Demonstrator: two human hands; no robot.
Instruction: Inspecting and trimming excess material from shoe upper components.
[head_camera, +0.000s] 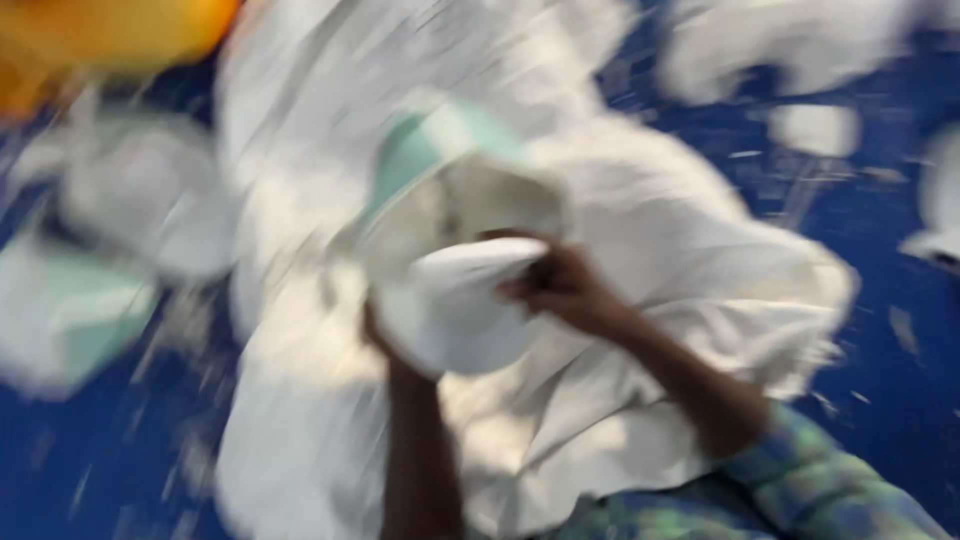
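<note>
Pretty blurry, but your right hand has its fingers pinched on the edge of a small white cloth piece, right over the big white sheet. Your left hand is tucked under that piece, so I can't tell its fingers. A mint-green piece sits just above.

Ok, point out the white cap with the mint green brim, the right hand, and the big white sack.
White cap (455, 300), head view: on its rounded white crown.
Right hand (562, 285), head view: on the knuckles.
White sack (650, 220), head view: on the crumpled upper fold.
</note>
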